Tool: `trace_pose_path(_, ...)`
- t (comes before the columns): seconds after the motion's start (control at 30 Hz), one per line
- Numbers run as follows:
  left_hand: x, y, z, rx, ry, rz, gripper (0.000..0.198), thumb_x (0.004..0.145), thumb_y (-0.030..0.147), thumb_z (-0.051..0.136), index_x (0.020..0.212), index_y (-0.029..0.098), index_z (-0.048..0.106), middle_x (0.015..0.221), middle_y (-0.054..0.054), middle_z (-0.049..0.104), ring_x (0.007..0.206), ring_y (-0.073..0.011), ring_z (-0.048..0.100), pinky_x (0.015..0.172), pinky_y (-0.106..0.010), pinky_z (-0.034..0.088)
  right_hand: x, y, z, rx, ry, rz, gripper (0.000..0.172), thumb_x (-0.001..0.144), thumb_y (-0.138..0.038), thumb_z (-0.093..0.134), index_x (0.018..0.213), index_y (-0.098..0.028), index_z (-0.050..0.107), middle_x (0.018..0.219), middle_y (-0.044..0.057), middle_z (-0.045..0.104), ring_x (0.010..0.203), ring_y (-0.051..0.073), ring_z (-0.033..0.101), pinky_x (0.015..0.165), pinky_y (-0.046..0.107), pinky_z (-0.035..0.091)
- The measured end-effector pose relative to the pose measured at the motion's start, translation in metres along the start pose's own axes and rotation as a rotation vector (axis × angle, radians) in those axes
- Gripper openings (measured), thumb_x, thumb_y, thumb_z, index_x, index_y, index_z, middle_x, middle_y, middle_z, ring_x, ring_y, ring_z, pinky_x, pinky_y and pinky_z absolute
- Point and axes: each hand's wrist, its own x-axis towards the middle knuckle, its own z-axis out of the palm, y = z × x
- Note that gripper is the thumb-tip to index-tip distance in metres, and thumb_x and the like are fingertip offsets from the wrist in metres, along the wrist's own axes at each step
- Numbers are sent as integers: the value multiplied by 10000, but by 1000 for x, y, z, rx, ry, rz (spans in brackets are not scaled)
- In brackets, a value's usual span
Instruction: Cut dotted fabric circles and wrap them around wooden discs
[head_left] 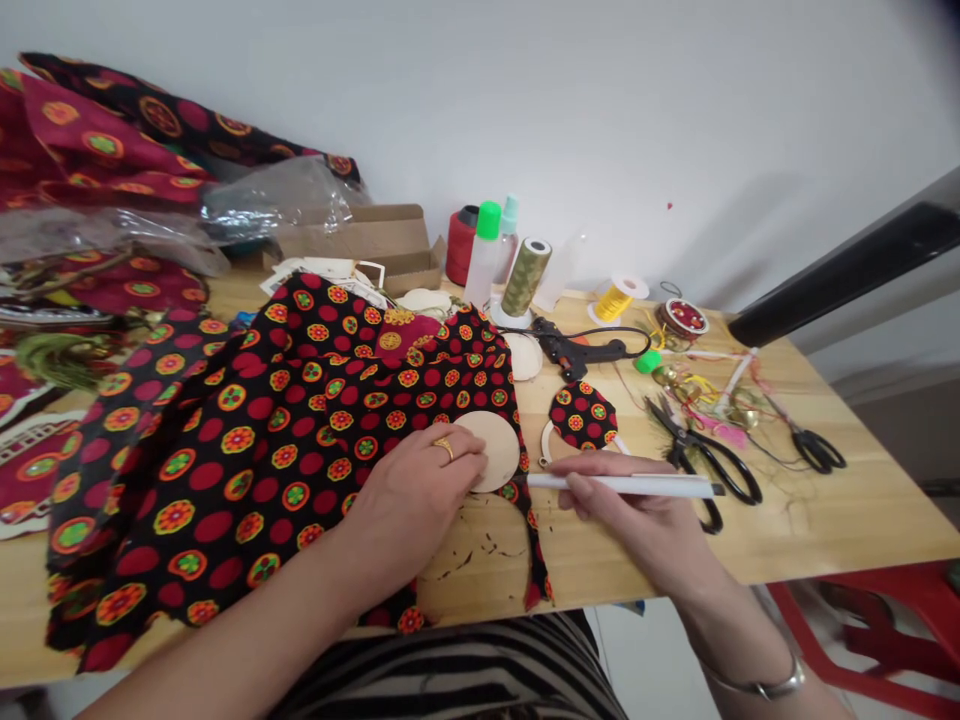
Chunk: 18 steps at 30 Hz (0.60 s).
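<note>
My left hand (420, 480) rests palm down on a round wooden disc (491, 445), fingers together, a ring on one finger. The disc lies on black fabric with red and orange dots (262, 430) spread over the wooden table (825, 520). My right hand (637, 510) grips a white pen (630, 485), held level with its tip near the disc's right edge. Just beyond the pen lies a fabric-covered circle (583, 415) on a wooden ring.
Two black scissors (705, 455) (814, 445) lie right among gold thread scraps. A black glue gun (577, 350), thread spools (525, 275), bottles (484, 250) and a cardboard box (375, 240) stand at the back. Fabric piles (90, 180) fill the left. A red chair (862, 630) stands below right.
</note>
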Motion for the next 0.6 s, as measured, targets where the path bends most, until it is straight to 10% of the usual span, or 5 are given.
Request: trace_pose_path(0.6, 2, 3, -2, -49, -36, -33, 180, 892, 148, 505, 939, 141, 679, 974, -54, 697, 939, -218, 602, 883, -420, 517, 4, 2, 16, -218, -86, -33, 114, 806, -209, 607, 719, -151, 653, 573, -15, 570, 453, 65, 378, 396, 184, 288)
